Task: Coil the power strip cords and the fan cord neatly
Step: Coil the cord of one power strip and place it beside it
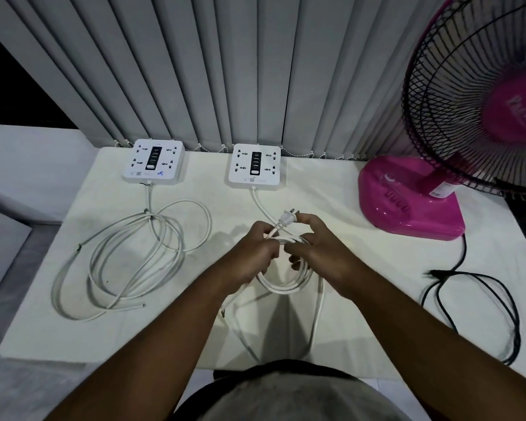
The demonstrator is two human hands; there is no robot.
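Just in front of the middle power strip (256,166), both hands hold its white cord (286,284) in a small coil above the table (362,314). The left hand (252,256) is closed around the loops; the right hand (316,253) pinches the plug (289,218) with fingertips

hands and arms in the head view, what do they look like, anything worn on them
Both the left hand and the right hand are bare: no gloves, and no rings, watch or bracelet that I can make out. The forearms are uncovered all the way down to the bottom edge of the picture, so no sleeves show. No markings or tattoos are visible. The fingernails look short and plain.
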